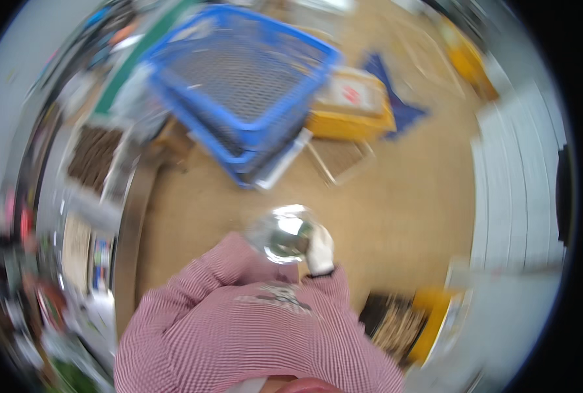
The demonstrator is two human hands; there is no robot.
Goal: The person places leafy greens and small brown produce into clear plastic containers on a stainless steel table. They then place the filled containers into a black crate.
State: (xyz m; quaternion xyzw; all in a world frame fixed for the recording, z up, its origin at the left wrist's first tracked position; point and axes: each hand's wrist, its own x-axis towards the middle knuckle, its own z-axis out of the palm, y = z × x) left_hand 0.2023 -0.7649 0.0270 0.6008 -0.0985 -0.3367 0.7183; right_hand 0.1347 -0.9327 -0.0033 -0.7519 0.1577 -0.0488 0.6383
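Observation:
In front of my chest, my right hand (321, 251) wears a white glove and grips the rim side of a shiny round metal bowl (287, 235). Bright reflections and motion blur hide what the bowl contains, if anything. My left sleeve (232, 258), pink and ribbed, reaches up to the bowl's left side. The left hand itself is out of view, hidden behind or beneath the bowl. Below both lies a tan floor (394, 206).
Stacked blue plastic mesh crates (252, 130) stand ahead. Beside them are a yellow crate (350, 130) and a dark blue piece (394, 103). A metal-edged bench (135, 236) runs along the left, with a tray of brown material (95, 156). Lower right is a dark box of brown sticks (397, 329).

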